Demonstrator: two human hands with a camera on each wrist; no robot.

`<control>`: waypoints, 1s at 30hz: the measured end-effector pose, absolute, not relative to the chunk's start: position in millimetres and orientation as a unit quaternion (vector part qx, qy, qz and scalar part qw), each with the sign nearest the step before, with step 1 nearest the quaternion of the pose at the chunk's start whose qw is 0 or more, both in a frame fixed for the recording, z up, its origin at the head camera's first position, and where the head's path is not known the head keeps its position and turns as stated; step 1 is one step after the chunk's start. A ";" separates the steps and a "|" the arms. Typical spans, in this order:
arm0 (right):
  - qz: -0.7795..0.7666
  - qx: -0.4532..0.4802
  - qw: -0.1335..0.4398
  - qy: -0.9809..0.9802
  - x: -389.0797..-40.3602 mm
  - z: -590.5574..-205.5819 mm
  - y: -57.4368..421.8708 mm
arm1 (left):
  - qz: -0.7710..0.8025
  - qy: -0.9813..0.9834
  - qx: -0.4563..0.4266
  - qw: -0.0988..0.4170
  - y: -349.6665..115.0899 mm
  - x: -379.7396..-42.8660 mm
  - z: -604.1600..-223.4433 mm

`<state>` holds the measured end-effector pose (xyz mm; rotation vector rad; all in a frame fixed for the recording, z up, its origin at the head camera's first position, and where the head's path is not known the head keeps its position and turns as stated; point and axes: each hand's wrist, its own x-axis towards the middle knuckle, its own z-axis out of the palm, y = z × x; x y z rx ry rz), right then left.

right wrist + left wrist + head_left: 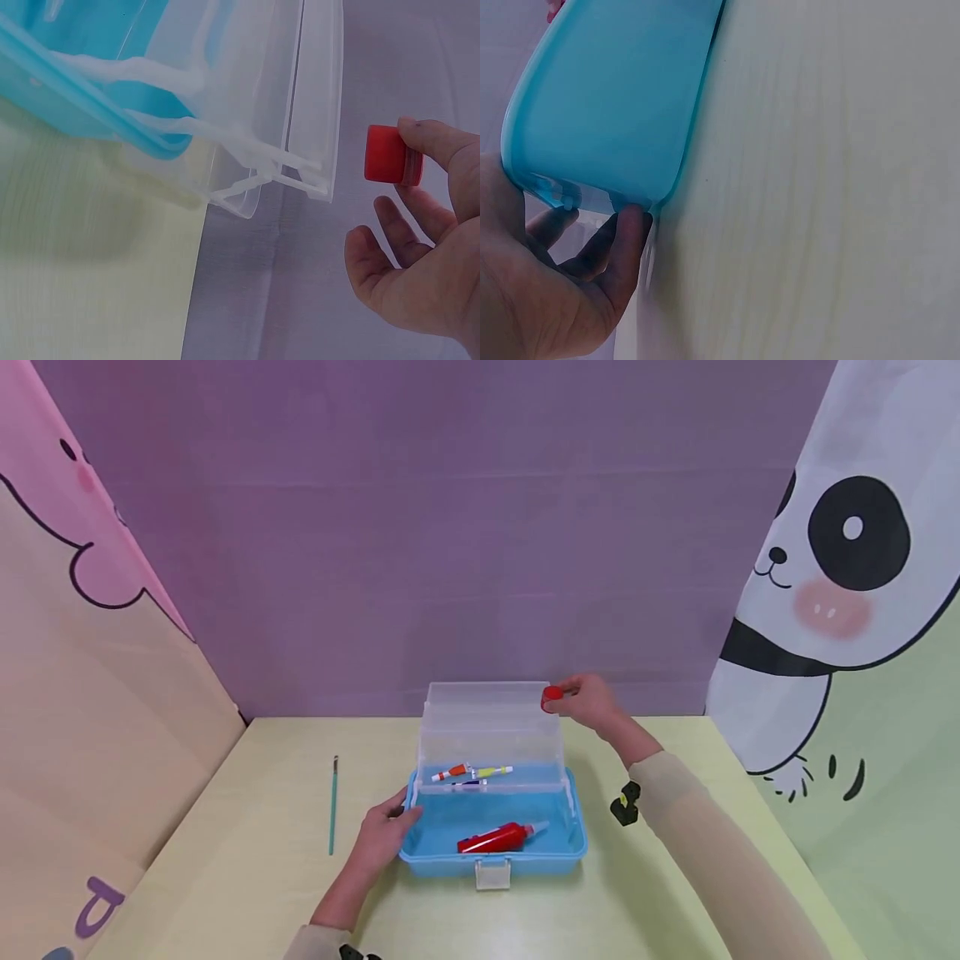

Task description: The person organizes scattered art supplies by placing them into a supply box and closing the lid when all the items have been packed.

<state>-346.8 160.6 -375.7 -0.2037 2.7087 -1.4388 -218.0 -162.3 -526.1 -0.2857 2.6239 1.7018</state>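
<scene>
One pale table point(247, 877), purple backdrop point(450, 527); left hand point(381, 837) grips box point(543, 865), right hand point(589, 701) pinches pot point(385, 154).

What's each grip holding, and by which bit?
The right grip pinches a small red cylinder by its end nearest the palm. The left grip holds the blue box by the rim at its left end.

The right hand point(589, 700) pinches, farther forward than the gripping left hand point(386, 832).

My right hand point(591, 702) pinching a red jar point(552, 695) by the clear lid point(487, 718), left hand point(382, 837) gripping blue box point(540, 865), bottle point(497, 838) inside, tubes point(491, 772) behind it, brush point(333, 810) at left
</scene>
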 end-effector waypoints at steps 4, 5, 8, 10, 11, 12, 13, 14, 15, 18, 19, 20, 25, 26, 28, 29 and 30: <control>-0.474 -0.053 0.037 0.878 -346.4 -375.9 159.6 | 0.537 0.839 -0.084 -0.005 -161.5 -221.2 -526.2; -0.474 -0.049 0.037 0.878 -346.7 -376.4 159.4 | 0.537 0.840 -0.082 -0.005 -161.3 -221.9 -526.4; -0.473 -0.041 0.040 0.879 -347.7 -378.2 158.3 | 0.537 0.840 -0.079 -0.001 -160.7 -223.3 -526.6; -0.472 -0.038 0.040 0.880 -348.7 -379.5 157.4 | 0.536 0.841 -0.077 0.000 -160.4 -224.2 -526.9; -0.471 -0.039 0.039 0.880 -349.1 -379.8 156.8 | 0.536 0.841 -0.077 0.001 -160.4 -224.3 -526.9; -0.470 -0.040 0.037 0.881 -349.4 -380.1 156.2 | 0.536 0.841 -0.077 0.001 -160.5 -224.3 -526.8; -0.470 -0.040 0.037 0.881 -349.9 -380.5 155.5 | 0.535 0.841 -0.080 0.001 -160.6 -224.1 -526.6; -0.470 -0.040 0.037 0.881 -350.2 -380.6 154.6 | 0.535 0.841 -0.082 0.001 -161.0 -223.7 -526.6; -0.470 -0.041 0.037 0.881 -350.8 -381.1 153.6 | 0.534 0.841 -0.085 0.000 -161.3 -223.1 -526.5; -0.469 -0.040 0.038 0.881 -352.5 -383.1 151.5 | 0.533 0.841 -0.089 0.001 -162.3 -220.9 -526.9; -0.472 -0.039 0.041 0.880 -353.3 -384.0 151.0 | 0.533 0.841 -0.091 0.002 -162.6 -220.3 -527.4; -0.472 -0.040 0.041 0.880 -354.0 -384.6 150.7 | 0.533 0.841 -0.090 0.003 -162.8 -219.9 -527.7; -0.478 -0.042 0.045 0.876 -355.4 -383.1 152.6 | 0.534 0.841 -0.085 0.003 -163.2 -219.5 -526.4; -0.480 -0.042 0.046 0.875 -355.0 -382.1 153.6 | 0.533 0.842 -0.086 0.003 -163.1 -219.6 -525.7; -0.487 -0.038 0.048 0.871 -353.9 -380.4 156.9 | 0.531 0.843 -0.087 0.003 -163.2 -220.1 -525.4; -0.488 -0.039 0.047 0.871 -353.4 -380.1 159.0 | 0.529 0.844 -0.086 0.003 -163.3 -220.0 -525.3; -0.491 -0.041 0.047 0.869 -353.0 -380.2 161.3 | 0.528 0.845 -0.086 0.003 -163.3 -219.9 -525.2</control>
